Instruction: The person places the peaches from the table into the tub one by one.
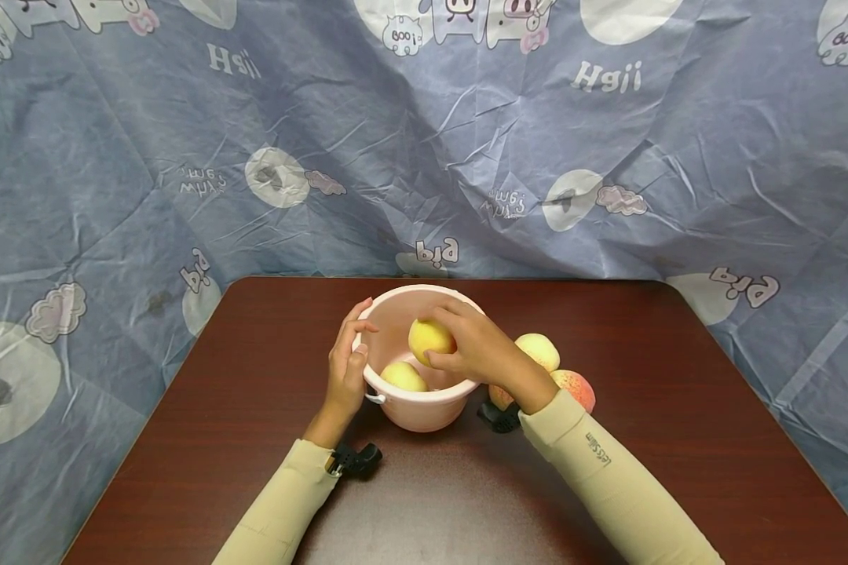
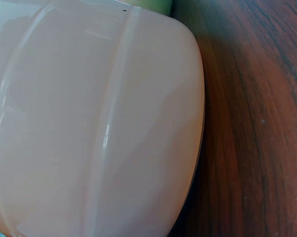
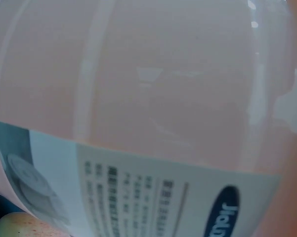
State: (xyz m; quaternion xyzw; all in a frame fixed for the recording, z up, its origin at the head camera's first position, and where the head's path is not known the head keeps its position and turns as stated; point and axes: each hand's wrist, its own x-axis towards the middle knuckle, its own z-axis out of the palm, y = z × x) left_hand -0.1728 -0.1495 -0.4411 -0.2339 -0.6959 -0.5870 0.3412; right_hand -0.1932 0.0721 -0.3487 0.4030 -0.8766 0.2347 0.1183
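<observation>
A pale pink bucket (image 1: 424,398) stands on the table, one yellow peach (image 1: 403,377) lying at its bottom. At the left side of the bucket my left hand (image 1: 346,362) grips the rim, its fingers hooked over the edge and the thumb by the rim. My right hand (image 1: 469,341) reaches in over the right side and holds another yellow peach (image 1: 429,339) between thumb and fingers, inside the bucket's mouth and above the lower one. The left wrist view is filled mostly by the bucket's smooth wall (image 2: 138,118); the right wrist view shows its printed label (image 3: 138,192).
Right of the bucket, several peaches sit together, among them a pale one (image 1: 539,351) and a red-speckled one (image 1: 576,389), partly behind my right forearm. The dark brown table (image 1: 268,345) ends at the back against a blue patterned cloth (image 1: 367,212).
</observation>
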